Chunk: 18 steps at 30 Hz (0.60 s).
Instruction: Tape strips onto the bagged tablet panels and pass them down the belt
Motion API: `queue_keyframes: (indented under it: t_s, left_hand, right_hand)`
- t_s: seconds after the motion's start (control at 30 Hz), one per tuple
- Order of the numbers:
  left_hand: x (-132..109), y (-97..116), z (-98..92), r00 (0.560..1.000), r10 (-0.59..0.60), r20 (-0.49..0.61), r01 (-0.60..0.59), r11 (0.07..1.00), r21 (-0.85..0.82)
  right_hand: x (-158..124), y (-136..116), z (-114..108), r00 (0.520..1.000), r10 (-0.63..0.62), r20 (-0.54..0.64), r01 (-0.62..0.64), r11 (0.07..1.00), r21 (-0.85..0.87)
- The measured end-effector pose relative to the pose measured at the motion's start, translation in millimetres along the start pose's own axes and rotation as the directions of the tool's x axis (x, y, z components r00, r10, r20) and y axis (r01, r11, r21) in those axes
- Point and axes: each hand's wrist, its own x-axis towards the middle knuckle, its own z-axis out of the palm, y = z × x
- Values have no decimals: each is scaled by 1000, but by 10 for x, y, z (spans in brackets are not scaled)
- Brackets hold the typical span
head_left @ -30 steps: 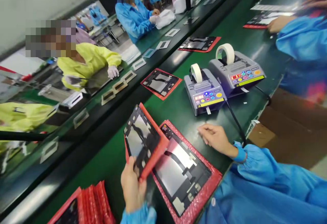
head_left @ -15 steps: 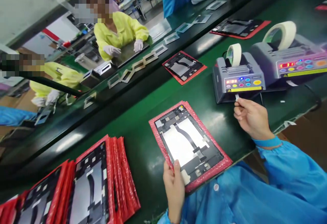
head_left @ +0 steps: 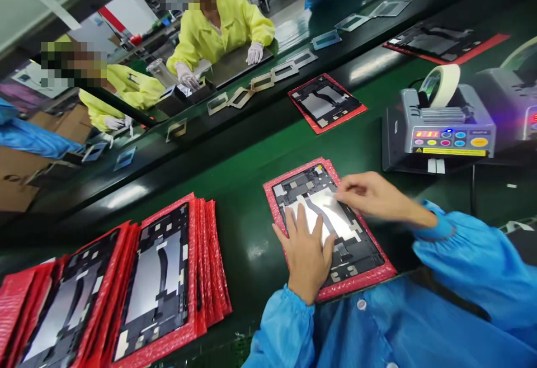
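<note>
In front of me a tablet screen panel [head_left: 364,248], black with a bright silvery middle and a dark ribbon cable, lies on a red bubble-wrap sleeve [head_left: 272,189]. My left hand [head_left: 308,248] rests on the panel's left part with fingers spread, partly covering the silvery area. Over the panel's upper right edge, my right hand [head_left: 364,194] is pinched and a little blurred. A small strip of tape is between its fingertips, mostly hidden. Right of the panel stands a grey tape dispenser [head_left: 444,127], two short white tape ends [head_left: 436,165] sticking out of its front.
Stacks of similar panels on red sleeves [head_left: 201,256] stand at left. Another sleeved panel [head_left: 325,102] lies beyond, one more [head_left: 440,43] farther right. A second dispenser [head_left: 512,88] is at far right. Metal frames [head_left: 262,81] line the raised strip; co-workers in yellow [head_left: 222,27] sit behind it.
My right hand has left the dispenser with the tape strip and come left over the panel. My left hand has let go of the sleeve's edge and now lies spread on the panel.
</note>
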Motion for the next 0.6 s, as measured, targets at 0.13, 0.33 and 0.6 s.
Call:
queue_keyframes:
  t_s: [0.13, 0.33, 0.6]
  left_hand:
    - [150, -92, 51, 999, -34, -32, 35, 998, 46]
    - [143, -130, 84, 999, -31, -38, 33, 998, 53]
    - [161, -129, 92, 998, 51, -46, -47, 995, 88]
  right_hand:
    - [611, 92, 165, 923, 141, 357, -71, 977, -203]
    - [868, 224, 256, 841, 297, 452, -84, 898, -432]
    - [835, 108, 388, 919, 254, 302, 19, 735, -677]
